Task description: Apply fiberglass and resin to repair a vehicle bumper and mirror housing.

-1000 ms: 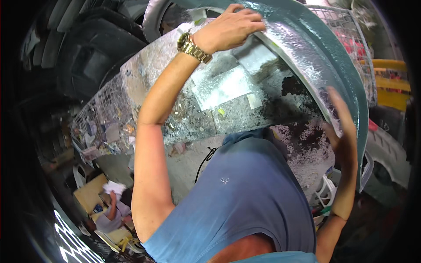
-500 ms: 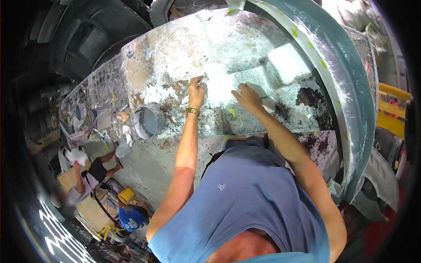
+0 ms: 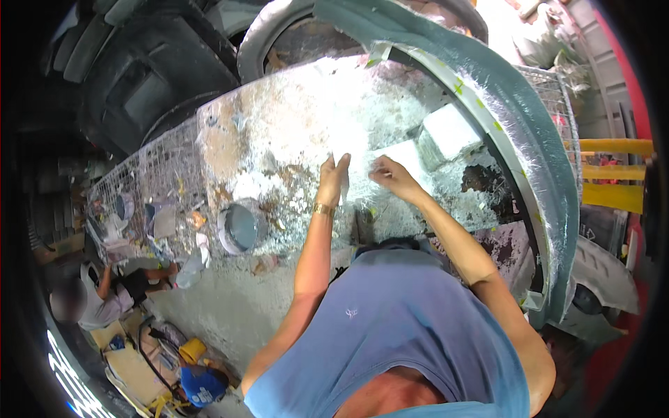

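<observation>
Over the stained worktable, a glaring white sheet of what looks like fibreglass mat lies in front of me. My left hand, with a gold watch on its wrist, is closed at the left edge of the mat, its thumb and fingers pointing away from me. To its right, my right hand has its fingers curled in a pinch on the mat. Strong glare washes out the sheet between the hands. A thick white block or stack stands beyond my right hand.
A large curved grey-green moulded part with frayed fibre edges arcs around the table's right side. A grey bucket stands left. Wire mesh borders the far left. Two other people, one in a blue shirt, are at lower left.
My hands have come closer together, and the right one has curled its fingers from a flatter pose. The view has shifted, so the table sits lower. The person at lower left has changed posture.
</observation>
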Tool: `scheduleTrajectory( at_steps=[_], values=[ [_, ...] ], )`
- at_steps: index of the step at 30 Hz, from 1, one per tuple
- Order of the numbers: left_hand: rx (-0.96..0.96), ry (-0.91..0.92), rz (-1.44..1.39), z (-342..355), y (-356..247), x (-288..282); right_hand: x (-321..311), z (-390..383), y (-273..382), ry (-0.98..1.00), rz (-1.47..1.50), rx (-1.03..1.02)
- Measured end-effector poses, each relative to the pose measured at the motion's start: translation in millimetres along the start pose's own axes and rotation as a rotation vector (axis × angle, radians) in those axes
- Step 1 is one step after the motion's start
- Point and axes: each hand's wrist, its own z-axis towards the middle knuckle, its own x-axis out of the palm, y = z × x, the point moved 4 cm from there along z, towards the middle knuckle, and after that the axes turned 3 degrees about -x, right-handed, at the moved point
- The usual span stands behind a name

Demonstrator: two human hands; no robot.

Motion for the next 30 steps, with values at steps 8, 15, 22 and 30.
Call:
scheduleTrajectory(
  at_steps=[8,15,22,30],
  values=[
    [0.321,0.024,0.157,-1,-72,33,12,71,35,-0.535,0.183,-0.424],
    [0.511,-0.355,0.447,-6,-49,35,36,58,36,-0.705,0.298,-0.087],
    [0.296,-0.587,0.329,6,-33,46,34,61,12,-0.561,0.333,-0.111],
    [0.161,-0.519,-0.243,17,-9,58,34,73,13,-0.626,0.255,-0.179]
  ],
)
